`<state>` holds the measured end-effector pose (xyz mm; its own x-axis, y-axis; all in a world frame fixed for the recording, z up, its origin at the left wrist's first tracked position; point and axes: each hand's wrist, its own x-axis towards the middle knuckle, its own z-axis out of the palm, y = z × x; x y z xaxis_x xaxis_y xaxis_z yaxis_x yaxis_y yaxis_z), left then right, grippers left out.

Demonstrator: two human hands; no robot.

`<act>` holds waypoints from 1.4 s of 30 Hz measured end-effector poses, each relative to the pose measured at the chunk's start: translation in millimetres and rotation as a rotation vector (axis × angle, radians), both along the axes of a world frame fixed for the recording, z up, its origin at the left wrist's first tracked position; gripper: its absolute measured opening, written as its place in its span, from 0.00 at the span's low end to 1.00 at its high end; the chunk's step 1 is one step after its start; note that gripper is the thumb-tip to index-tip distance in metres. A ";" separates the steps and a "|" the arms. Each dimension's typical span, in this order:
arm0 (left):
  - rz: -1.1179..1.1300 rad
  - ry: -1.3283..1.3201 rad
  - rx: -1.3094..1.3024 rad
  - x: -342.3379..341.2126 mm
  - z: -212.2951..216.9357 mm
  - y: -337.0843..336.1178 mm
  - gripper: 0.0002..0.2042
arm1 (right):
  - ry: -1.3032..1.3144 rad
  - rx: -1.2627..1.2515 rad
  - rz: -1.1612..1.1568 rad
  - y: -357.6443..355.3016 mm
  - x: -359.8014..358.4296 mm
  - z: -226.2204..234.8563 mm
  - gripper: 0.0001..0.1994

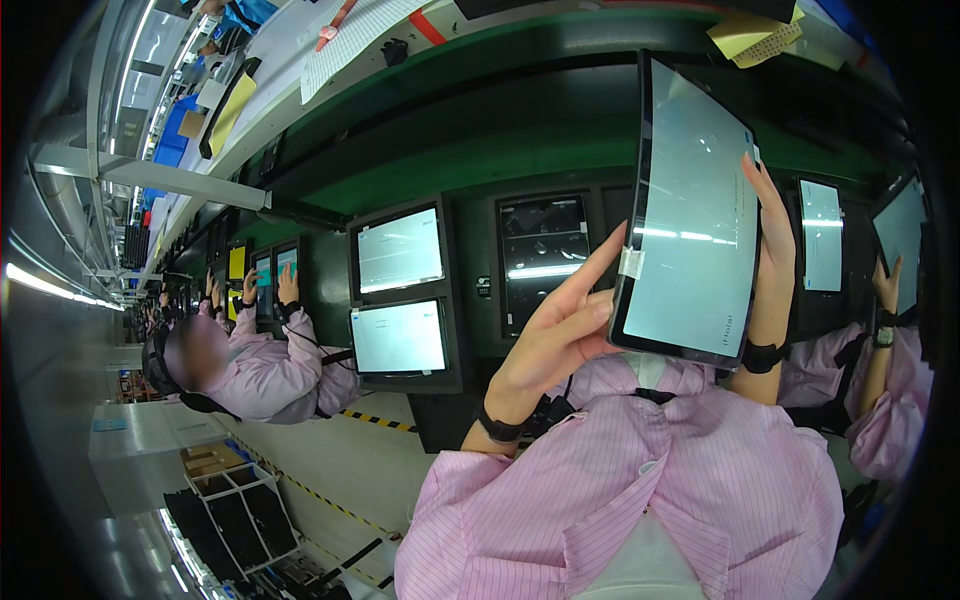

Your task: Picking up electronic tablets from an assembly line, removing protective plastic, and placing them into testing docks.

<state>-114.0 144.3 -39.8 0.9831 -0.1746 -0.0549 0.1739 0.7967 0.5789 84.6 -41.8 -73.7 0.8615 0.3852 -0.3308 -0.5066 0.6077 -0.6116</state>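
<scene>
A tablet (pixel 695 215) with a lit pale screen is raised, tilted, above the bench in front of my chest. My left hand (pixel 565 330) grips its lower left edge, with the index finger stretched along the frame by a small white sticker (pixel 631 263). On the opposite edge, my right hand (pixel 772 225) supports the tablet from the side, fingertips over the rim and the palm partly hidden behind it. Just left of the tablet, a dark-screened tablet (pixel 545 235) lies in a black tray, its surface showing reflections.
Further left, a black tray holds two lit tablets (pixel 400 250) (pixel 398 338). Another lit tablet (pixel 822 235) lies to the right. A shelf edge (pixel 330 110) runs above the green bench, with yellow papers (pixel 755 38) on it. Co-workers in pink (pixel 275 375) work on both sides.
</scene>
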 end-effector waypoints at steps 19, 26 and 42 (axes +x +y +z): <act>-0.051 0.063 -0.208 -8.7 -14.9 -3.4 0.35 | -0.126 -0.107 -0.173 -3.1 -0.2 0.3 0.24; -0.079 0.007 -0.224 -10.1 -21.5 -5.5 0.36 | -0.127 -0.118 -0.178 -3.8 -2.7 4.3 0.23; -0.110 0.026 -0.240 -11.5 -27.1 -4.0 0.32 | -0.089 -0.110 -0.116 -10.0 -3.2 12.0 0.16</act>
